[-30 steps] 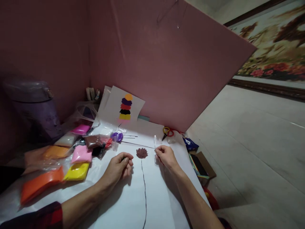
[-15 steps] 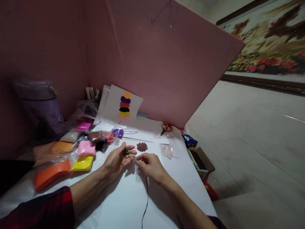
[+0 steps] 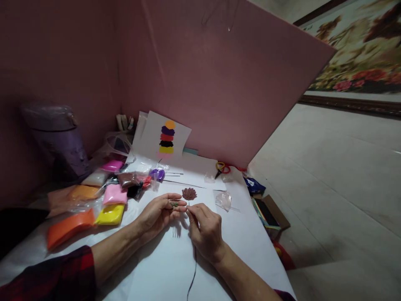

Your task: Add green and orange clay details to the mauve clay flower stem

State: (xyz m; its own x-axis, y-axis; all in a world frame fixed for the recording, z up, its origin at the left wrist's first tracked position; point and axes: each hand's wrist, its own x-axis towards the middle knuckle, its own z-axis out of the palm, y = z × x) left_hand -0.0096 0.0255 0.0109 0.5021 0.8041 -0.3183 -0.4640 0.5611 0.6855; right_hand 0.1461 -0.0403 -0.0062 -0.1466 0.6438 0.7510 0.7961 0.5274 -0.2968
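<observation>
My left hand (image 3: 159, 211) is turned palm up, its fingers stretched toward the right and a small dark-green piece (image 3: 173, 204) resting on them. Thumb and fingertips of my right hand (image 3: 205, 228) are pinched together, close beside the left fingertips; what they pinch is too small to make out. Just beyond both hands a brown many-petalled flower (image 3: 189, 194) lies on white paper (image 3: 156, 271). From beneath the right hand a thin dark strand (image 3: 194, 269) runs toward me; whether it joins the flower is hidden.
Bagged coloured clay packs, including a yellow one (image 3: 110, 214) and an orange one (image 3: 70, 228), crowd the left side. Scissors (image 3: 222, 168) lie at the back right, near a clear plastic bag (image 3: 223, 200). A sheet with colour patches (image 3: 167, 138) leans against the pink wall (image 3: 203, 83).
My right hand has turned, with its knuckles now higher and its fingertips close to the left fingers. The left fingers have straightened under the green piece. The whole view has shifted slightly.
</observation>
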